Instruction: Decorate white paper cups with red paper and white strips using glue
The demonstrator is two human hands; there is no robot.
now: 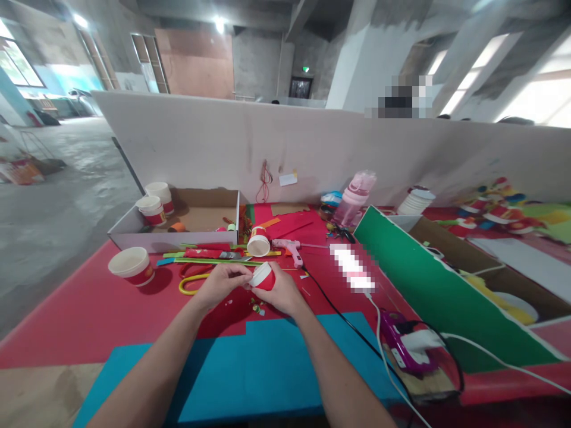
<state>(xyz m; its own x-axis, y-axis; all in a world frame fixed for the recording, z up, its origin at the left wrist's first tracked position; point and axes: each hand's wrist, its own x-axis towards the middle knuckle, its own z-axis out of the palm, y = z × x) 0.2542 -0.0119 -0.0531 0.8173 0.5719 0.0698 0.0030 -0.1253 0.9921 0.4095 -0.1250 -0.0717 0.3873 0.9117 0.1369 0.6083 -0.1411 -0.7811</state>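
Observation:
A small red and white paper cup [263, 277] is tilted between my hands over the red table cover. My right hand [282, 290] is wrapped round its right side. The fingers of my left hand [226, 284] are pinched together at the cup's left edge; whether they grip the cup or a small piece on it is too small to tell. Just behind lies another paper cup [259, 242] on its side, and a pink glue gun [292, 249] rests to its right. Yellow-handled scissors [190, 284] are beside my left hand.
A larger cup [131, 266] stands at the left, before a cardboard box [173, 240] holding cups. A pink bottle [354, 199] stands behind. At the right are a green-sided box [414, 285], a purple power strip [405, 345] and cables. Blue sheet [267, 368] lies in front.

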